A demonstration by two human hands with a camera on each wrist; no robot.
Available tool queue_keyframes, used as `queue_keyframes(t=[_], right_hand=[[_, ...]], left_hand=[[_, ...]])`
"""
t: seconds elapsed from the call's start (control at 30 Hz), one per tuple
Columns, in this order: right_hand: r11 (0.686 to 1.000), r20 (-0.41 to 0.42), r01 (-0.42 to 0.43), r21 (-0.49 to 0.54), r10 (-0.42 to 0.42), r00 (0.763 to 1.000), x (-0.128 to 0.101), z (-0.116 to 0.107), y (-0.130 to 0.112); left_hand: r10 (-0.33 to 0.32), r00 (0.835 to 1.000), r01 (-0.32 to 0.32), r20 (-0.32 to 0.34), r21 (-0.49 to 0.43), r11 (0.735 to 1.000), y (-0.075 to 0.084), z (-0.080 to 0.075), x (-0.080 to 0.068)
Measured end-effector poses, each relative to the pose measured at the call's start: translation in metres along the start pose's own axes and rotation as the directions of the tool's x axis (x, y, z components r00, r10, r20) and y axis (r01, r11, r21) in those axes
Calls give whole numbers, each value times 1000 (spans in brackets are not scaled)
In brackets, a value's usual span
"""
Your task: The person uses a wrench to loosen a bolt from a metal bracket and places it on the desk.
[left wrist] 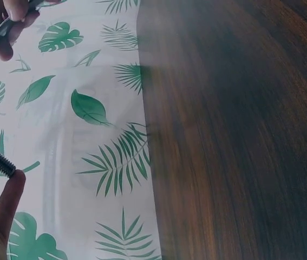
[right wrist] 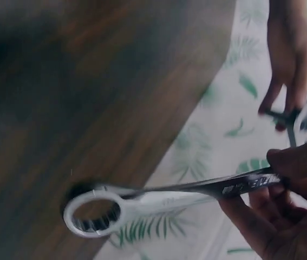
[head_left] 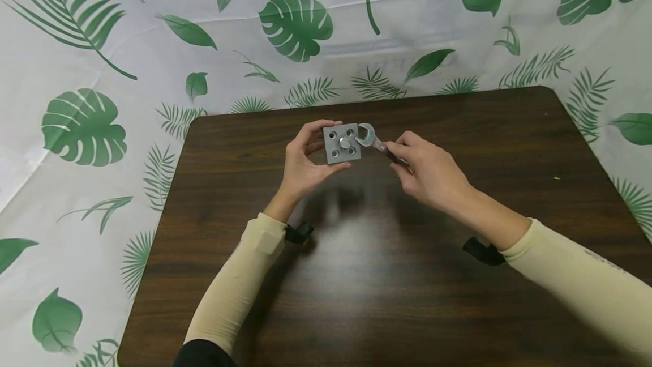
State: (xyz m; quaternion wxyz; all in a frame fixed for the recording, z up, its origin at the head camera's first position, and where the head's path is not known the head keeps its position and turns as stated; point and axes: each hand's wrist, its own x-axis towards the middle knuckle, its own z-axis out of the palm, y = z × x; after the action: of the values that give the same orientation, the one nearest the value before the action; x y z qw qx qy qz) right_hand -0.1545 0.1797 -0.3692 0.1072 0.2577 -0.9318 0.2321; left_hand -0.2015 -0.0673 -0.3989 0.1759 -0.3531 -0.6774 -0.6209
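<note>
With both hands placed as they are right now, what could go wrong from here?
The silver metal wrench is not yet around the small silver metal bolt head, so its open end could slip. Only the left hand holds the grey square metal block above the dark brown wood-grain table, so turning force might twist it loose.

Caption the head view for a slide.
Left hand holding a square, four-holed grey metal block; right hand gripping a silver metal wrench, its open end beside the block.
</note>
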Motion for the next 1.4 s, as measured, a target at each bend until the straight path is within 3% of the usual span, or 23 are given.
queue_keyframes(t=[0.2, 0.57, 1.03, 1.4], right_hand=[[996, 14, -68, 52, 67, 998, -8, 15, -18], [985, -7, -109, 133, 111, 994, -11, 32, -34], [984, -26, -120, 129, 125, 992, -14, 39, -41], [992, -22, -113, 62, 115, 993, -14, 41, -36]], left_hand=[[4, 1000, -4, -14, 13, 1000, 0, 0, -1], [4, 999, -3, -32, 30, 1000, 0, 0, -2], [2, 999, -1, -43, 32, 999, -1, 0, -4], [-1, 999, 2, -42, 29, 1000, -2, 0, -5]])
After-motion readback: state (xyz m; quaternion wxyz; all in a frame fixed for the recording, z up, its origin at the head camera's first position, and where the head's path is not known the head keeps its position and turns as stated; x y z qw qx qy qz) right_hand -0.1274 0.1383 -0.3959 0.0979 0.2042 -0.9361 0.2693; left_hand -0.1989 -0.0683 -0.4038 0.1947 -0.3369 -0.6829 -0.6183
